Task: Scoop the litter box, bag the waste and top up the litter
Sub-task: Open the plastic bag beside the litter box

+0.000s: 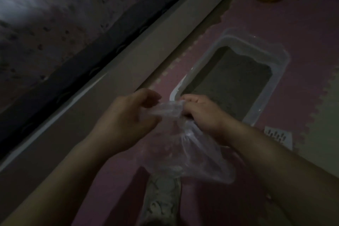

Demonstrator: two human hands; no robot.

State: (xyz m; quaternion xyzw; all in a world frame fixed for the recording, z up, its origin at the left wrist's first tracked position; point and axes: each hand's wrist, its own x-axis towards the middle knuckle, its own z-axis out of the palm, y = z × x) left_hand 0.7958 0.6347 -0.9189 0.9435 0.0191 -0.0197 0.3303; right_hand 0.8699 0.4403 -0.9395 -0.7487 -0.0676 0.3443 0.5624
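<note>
Litter box (280, 55) on mat (302, 14); scoop (278, 136) just beside.

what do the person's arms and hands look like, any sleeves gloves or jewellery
Both hands, left and right, are bare, with no gloves. The forearms are uncovered as far as the frame shows: no sleeves, watch or bracelets. No rings are visible, though the picture is dim and blurred.

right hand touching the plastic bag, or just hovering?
Touching. The head view shows the right hand with fingers curled round the gathered top of the plastic bag, no gap; the left hand pinches the same twisted end.
</note>
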